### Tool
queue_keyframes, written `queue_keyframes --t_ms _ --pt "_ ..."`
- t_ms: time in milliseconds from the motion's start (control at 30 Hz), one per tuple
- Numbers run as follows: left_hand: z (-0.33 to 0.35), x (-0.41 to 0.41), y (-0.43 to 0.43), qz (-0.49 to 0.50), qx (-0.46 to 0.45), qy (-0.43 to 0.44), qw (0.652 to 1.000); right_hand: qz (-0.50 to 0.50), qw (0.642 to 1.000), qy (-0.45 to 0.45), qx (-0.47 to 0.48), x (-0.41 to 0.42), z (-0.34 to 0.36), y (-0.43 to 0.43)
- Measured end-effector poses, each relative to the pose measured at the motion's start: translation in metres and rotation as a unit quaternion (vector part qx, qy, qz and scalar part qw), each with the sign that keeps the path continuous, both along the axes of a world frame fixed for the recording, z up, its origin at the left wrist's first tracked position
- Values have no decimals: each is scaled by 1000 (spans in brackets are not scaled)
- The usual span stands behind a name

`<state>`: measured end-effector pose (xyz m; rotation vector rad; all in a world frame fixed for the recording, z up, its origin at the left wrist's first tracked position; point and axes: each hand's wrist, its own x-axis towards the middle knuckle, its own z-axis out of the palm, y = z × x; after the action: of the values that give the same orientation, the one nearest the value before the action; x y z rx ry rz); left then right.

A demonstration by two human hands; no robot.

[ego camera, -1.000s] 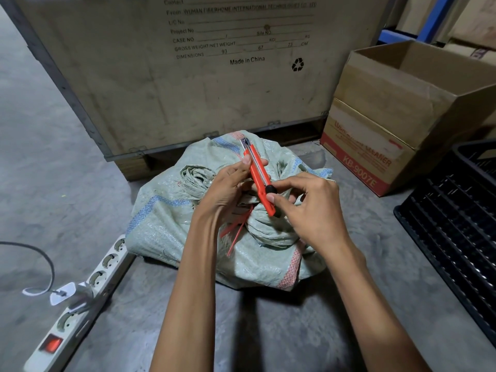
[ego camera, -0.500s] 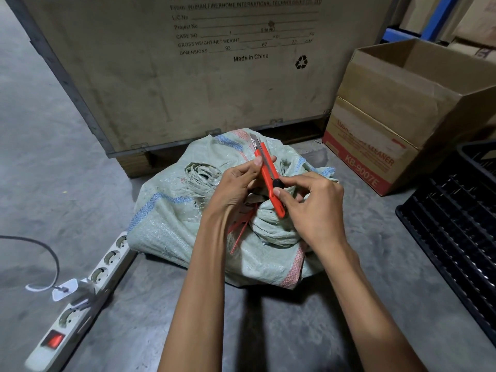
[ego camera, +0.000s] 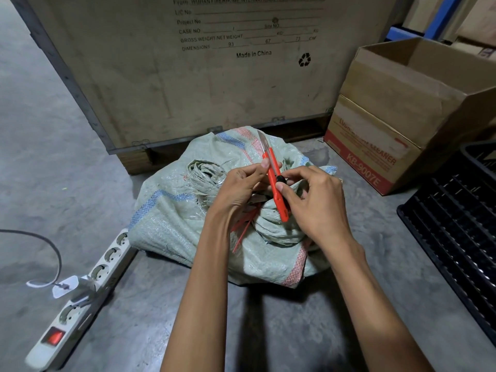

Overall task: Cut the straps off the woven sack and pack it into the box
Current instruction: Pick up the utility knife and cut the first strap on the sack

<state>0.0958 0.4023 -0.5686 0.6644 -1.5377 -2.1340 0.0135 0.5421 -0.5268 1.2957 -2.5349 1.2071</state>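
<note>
At the frame's centre both hands hold an orange knife (ego camera: 275, 181) over the sack (ego camera: 188, 224) — left hand (ego camera: 239, 189) pinching near the blade, right hand (ego camera: 314, 202) gripping the handle. The person should lock the blade, then slice the red straps (ego camera: 243, 228) away from fingers — box (ego camera: 408, 108) waits upper right.

Sack (ego camera: 171, 224) before crate (ego camera: 188, 84), left of box (ego camera: 397, 108)

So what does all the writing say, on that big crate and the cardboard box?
Wooden crate:
"From: WUHAN FIBERHOME INTERNATIONAL TECHNOLOGIES CO.,LTD"
"L/C No"
"Project No"
"Site NO"
"CASE NO"
"GROSS WEIGHT/NET WEIGHT", "KG", "KG"
"DIMENSIONS 93 67 73 CM"
"Made in China", beside a recycling sign
Cardboard box:
"KB-9007E"
"CLEANER"; the word before it is too blurred to read
Woven sack, utility knife: no text readable.
</note>
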Motion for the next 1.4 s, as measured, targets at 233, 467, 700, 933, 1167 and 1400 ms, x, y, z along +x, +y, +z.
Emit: queue_keyframes --t_ms 233,467,700,933,1167,1400 --pt "-6 -1 -1 -2 2 1 1000 8 986 83 141 -6 -1 -1" --pt "-3 0 5 6 4 -9 1000 30 971 143 188 -2 -1 -5" --pt "7 6 8 -7 31 34 999 32 982 145 119 3 -3 -11" --pt "11 9 9 -48 -10 51 997 -2 981 178 71 3 -4 -9" --pt "11 6 11 -37 -25 50 998 -40 989 132 55 -5 -9 -2" --pt "23 -4 17 17 -94 26 995 19 961 -273 -32 -12 -8 0"
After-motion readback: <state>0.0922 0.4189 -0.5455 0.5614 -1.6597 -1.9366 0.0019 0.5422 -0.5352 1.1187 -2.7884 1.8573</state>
